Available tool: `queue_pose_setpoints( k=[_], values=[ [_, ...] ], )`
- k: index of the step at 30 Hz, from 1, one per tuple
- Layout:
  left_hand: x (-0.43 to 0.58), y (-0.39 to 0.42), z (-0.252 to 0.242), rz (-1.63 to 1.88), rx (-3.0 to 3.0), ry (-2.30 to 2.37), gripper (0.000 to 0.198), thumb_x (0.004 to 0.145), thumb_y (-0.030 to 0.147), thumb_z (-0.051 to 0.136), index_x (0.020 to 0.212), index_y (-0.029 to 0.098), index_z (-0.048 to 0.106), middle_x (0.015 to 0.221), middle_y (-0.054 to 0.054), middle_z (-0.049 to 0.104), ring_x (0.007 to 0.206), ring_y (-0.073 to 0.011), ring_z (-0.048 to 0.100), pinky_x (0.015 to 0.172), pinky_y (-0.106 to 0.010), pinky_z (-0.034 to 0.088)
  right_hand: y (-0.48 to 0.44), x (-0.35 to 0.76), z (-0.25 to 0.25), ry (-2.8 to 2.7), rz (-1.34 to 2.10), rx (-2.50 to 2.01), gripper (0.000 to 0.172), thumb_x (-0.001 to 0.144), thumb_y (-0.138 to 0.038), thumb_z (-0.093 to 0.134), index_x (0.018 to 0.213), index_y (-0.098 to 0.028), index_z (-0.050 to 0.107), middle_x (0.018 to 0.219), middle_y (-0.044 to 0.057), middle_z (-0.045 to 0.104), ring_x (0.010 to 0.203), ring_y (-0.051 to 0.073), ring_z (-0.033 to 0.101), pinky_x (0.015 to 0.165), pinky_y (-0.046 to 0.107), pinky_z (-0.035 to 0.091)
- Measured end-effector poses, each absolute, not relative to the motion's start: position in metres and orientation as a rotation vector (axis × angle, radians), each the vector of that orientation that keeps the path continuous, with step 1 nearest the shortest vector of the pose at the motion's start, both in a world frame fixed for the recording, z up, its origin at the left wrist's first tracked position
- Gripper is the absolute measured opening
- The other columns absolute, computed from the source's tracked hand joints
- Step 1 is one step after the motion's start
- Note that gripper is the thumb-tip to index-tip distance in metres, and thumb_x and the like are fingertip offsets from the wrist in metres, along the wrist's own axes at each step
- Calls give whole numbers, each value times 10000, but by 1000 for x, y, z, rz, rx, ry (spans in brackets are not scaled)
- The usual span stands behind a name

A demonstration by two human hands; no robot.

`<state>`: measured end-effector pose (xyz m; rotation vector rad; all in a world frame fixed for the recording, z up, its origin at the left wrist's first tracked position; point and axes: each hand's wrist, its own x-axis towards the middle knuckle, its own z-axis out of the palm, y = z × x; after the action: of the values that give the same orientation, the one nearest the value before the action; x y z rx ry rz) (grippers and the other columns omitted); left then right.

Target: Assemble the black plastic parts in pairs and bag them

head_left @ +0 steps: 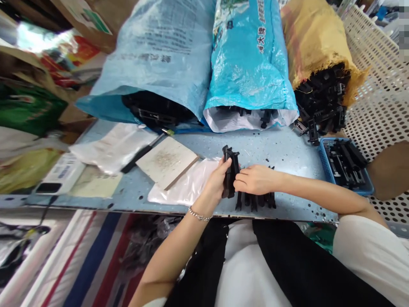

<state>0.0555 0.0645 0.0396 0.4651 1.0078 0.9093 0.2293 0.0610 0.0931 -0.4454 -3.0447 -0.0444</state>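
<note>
My left hand (216, 183), with a beaded bracelet (200, 214) on the wrist, grips an upright black plastic moulded part (229, 172). My right hand (255, 179) lies against the same part from the right, its fingertips touching it. Below my right hand, a comb-like black plastic piece (255, 201) rests on the blue speckled table (287, 170), its teeth pointing toward me. Its upper portion is hidden by my hand. A clear plastic bag (183, 184) lies just left of my left hand.
Blue woven sacks (249, 55) and a yellow sack (315, 47) spill black plastic parts at the table's back edge. A blue crate (347, 164) of black parts stands at the right, before a white perforated panel (380, 115). A tile (168, 162), a black-handled tool (142, 152) and white sheets lie left.
</note>
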Motion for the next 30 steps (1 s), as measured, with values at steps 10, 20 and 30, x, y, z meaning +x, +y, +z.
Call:
queue_pose_setpoints(
  k=[10, 20, 30],
  values=[
    [68, 73, 62, 1352, 827, 1209, 532, 923, 420, 643, 1409, 279, 479, 1393, -29, 619, 1331, -205, 570, 1130, -364, 470, 68, 227, 105, -2704, 792, -1427, 410, 1077, -455, 391, 892, -183, 636, 714, 29, 658, 647, 159, 596, 621, 278, 367],
    [53, 62, 43, 1373, 1161, 1443, 597, 987, 503, 518, 1503, 249, 359, 1575, -105, 423, 1459, -246, 409, 1241, -432, 290, 64, 225, 82, -2524, 1335, -1274, 407, 1050, -453, 441, 800, -183, 615, 628, -9, 633, 586, 128, 577, 630, 249, 395],
    [78, 18, -64, 1034, 1363, 1531, 581, 950, 387, 494, 1479, 155, 427, 1531, -210, 429, 1496, -350, 325, 1256, -583, 203, 242, 282, 52, -1258, 483, -2058, 293, 925, -262, 590, 1158, -91, 544, 1317, 252, 538, 1306, 326, 444, 1010, 375, 389]
  ],
)
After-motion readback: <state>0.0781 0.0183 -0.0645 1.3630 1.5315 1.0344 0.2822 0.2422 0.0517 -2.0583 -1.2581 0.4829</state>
